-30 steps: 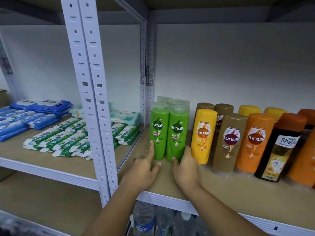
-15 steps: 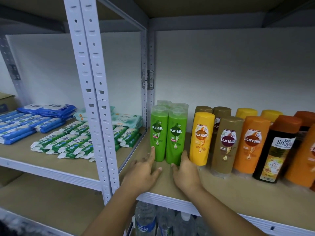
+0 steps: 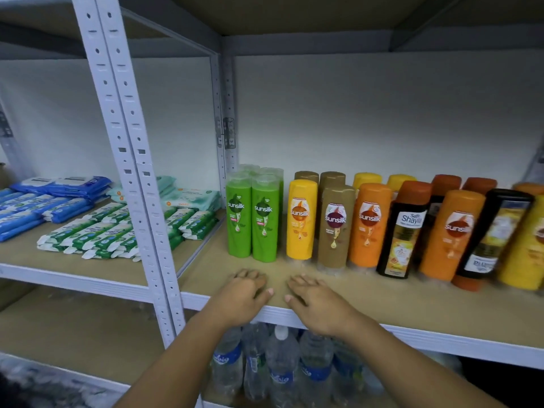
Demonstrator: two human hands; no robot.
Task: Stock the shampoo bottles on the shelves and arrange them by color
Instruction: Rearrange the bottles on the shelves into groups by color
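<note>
Now the left hand (image 3: 240,297) and right hand (image 3: 319,304) have pulled back off the green bottles (image 3: 252,220), each grip released

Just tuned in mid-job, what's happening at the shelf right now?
A person is stocking shampoo on the shelf. The left hand and right hand are open at its front edge, holding nothing, just short of the green bottles, which stand grouped upright at the shelf's left end. To their right the front row is mixed: a yellow bottle, a brown bottle, an orange bottle, a black bottle.
</note>
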